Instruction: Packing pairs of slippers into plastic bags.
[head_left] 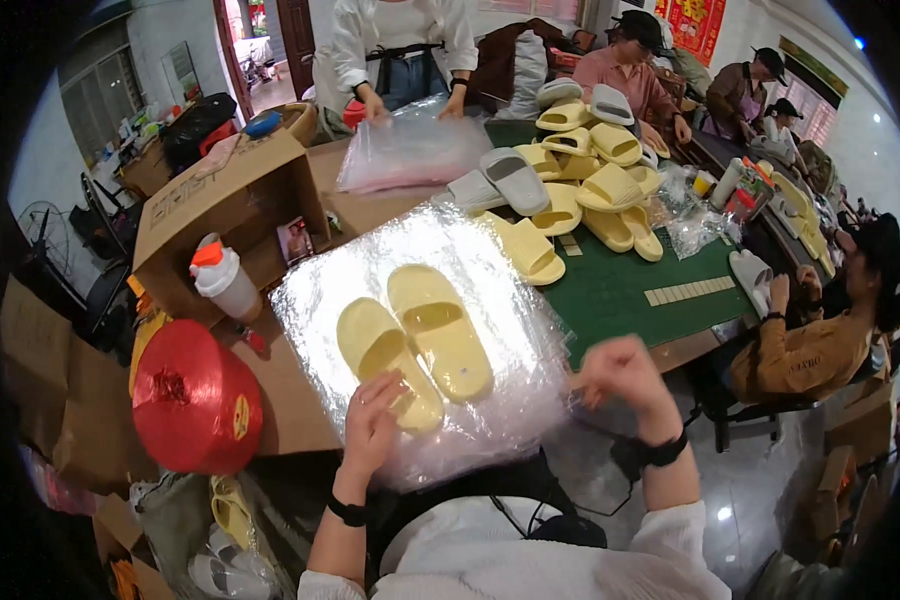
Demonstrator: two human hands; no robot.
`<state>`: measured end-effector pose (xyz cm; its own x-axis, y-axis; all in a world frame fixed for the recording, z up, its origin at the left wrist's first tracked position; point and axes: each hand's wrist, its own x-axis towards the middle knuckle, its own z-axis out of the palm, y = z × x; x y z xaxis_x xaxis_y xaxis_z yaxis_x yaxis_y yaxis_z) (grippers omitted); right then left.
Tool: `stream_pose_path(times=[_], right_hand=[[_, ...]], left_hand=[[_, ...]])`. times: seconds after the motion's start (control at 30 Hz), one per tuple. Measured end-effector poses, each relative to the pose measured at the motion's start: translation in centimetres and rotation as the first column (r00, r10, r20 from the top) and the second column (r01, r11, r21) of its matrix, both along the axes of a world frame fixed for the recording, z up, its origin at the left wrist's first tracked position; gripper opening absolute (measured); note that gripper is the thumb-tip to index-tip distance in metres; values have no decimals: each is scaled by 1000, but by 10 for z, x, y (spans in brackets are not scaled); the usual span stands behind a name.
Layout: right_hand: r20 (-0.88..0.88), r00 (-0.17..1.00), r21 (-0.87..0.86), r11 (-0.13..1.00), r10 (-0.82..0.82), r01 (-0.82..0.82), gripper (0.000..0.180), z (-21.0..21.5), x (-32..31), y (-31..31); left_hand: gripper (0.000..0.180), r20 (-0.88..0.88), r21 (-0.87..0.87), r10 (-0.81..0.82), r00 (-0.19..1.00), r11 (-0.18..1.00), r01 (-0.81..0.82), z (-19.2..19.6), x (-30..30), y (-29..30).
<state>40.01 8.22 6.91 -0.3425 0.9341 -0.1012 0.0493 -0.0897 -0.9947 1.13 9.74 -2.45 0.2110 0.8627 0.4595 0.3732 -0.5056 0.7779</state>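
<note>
Two pale yellow slippers lie side by side, toes away from me, on a stack of clear plastic bags with a shiny silver surface. My left hand rests with fingers extended over the heel of the left slipper. The right slipper lies untouched beside it. Past the right edge of the stack, my right hand is raised, its fingers curled in and slightly blurred. Whether it pinches anything, such as the plastic's edge, I cannot make out.
A heap of yellow and grey slippers covers part of the green mat. On the left are a red twine roll, a white bottle and an open cardboard box. Across the table a person handles plastic bags; others sit at right.
</note>
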Motion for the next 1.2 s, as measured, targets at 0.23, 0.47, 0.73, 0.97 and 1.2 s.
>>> stream_pose_path(times=[0.23,0.47,0.73,0.97,1.2], right_hand=[[398,380,667,548,-835,505,61,-99,94,206],[473,400,506,614,-785,606,89,-108,102,335],[425,550,266,680,-719,684,68,-118,128,348],[168,672,383,676,-721,630,62,-167,155,273],[116,747,368,727,-654,580,63,-134,136,134]], left_hand=[[20,-199,172,111,974,982,-77,-17,16,6],[20,-259,182,150,954,978,-105,-27,18,5],[20,-284,186,207,936,970,-159,-22,18,-3],[20,-294,237,218,931,960,-149,-21,20,-2],[17,-226,212,145,963,972,-96,-18,20,7]])
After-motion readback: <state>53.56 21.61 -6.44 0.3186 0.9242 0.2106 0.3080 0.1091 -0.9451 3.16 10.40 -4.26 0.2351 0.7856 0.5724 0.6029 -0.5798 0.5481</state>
